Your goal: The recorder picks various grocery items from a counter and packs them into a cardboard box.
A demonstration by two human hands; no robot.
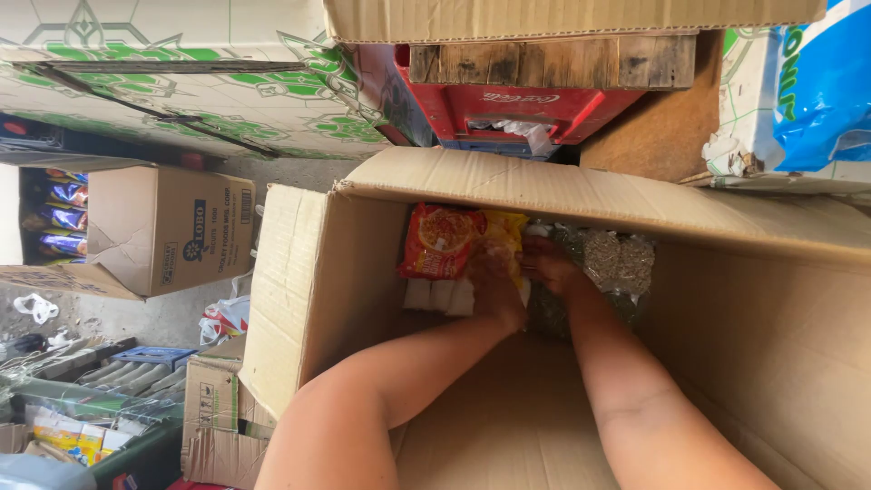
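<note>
Both my arms reach deep into a large open cardboard box (299, 299). My left hand (497, 289) rests on a red and yellow noodle packet (445, 240) that lies at the box's far end, above a few white wrapped items (440, 295). My right hand (549, 265) presses against clear bags of dark grainy goods (617, 259) stacked beside the packet. Whether either hand grips its item is hidden by the fingers' angle.
A red plastic crate (508, 104) under wooden planks sits beyond the box. A smaller closed carton (168, 227) stands left, with snack packs (54, 213) behind it. A blue and white sack (821, 91) is at the right. Loose cartons and clutter lie lower left.
</note>
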